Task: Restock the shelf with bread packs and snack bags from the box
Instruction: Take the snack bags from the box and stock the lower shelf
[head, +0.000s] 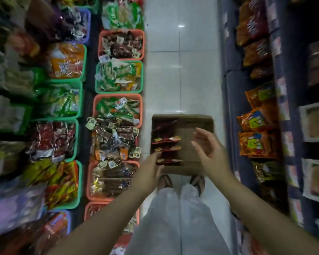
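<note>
A white tiled floor runs between two stocked shelves. On it, just ahead of two sandalled feet, sits one brown cardboard box, open-topped, with about four glossy red snack bags stacked along its left side; the right half shows bare cardboard. The left hand reaches in, fingers touching the nearest bag, grip unclear. The right hand hovers above the box, spread open and empty.

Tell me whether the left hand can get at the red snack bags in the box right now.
Probably yes: the left hand is open at the box edge, beside the red snack bags, with nothing covering them.
</note>
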A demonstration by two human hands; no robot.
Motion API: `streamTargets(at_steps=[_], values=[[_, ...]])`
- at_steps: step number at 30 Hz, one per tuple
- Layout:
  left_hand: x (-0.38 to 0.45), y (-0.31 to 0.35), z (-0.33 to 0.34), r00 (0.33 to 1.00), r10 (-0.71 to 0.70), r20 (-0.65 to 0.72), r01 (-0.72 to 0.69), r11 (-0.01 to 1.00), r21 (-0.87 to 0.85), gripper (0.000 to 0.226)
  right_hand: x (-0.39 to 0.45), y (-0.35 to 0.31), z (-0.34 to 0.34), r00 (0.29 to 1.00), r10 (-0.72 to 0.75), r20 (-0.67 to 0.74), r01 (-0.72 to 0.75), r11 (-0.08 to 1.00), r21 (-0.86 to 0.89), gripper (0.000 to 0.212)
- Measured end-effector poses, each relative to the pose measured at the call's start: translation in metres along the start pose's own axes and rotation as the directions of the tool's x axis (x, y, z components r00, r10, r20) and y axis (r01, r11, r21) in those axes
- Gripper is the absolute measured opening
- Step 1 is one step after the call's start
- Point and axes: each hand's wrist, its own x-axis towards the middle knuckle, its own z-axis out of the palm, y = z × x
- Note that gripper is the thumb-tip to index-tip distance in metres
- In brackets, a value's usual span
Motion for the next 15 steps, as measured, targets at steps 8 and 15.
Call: streamTargets(at_steps=[8,15], values=[[0.087,-0.085,0.075,0.997,-0.037,0.073,0.034,0.998,0.043,0.050,0.079,0.138,0.041,0.974,0.070,0.216,0.006,0.943,-0.334,0.047],[0.143,-0.137,0.127,0.994,-0.080,0.073,0.078,0.997,0.019,0.063,0.127,0.223,0.068,0.937,0.097,0.335,0.070,0.888,-0.454,0.050]])
